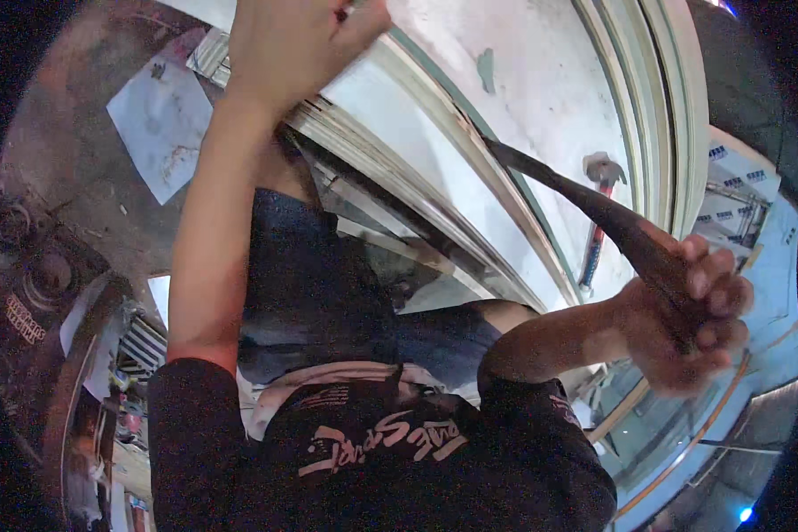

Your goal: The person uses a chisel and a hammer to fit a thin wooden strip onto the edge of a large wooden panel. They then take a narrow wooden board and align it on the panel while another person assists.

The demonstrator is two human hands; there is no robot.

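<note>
This looks like a workshop, most likely one where window or door frames are put together. A large pale panel set in a layered metal frame (470, 151) fills the middle of the view, its white surface scuffed and blotched. A red-handled hammer (597, 213) lies on it. More framed panels wrapped in printed blue protective film (745, 208) lie at the right. The floor is bare, stained concrete (71, 151) (a loose sheet of paper (161, 124) lies there), with clutter along the left edge.
</note>
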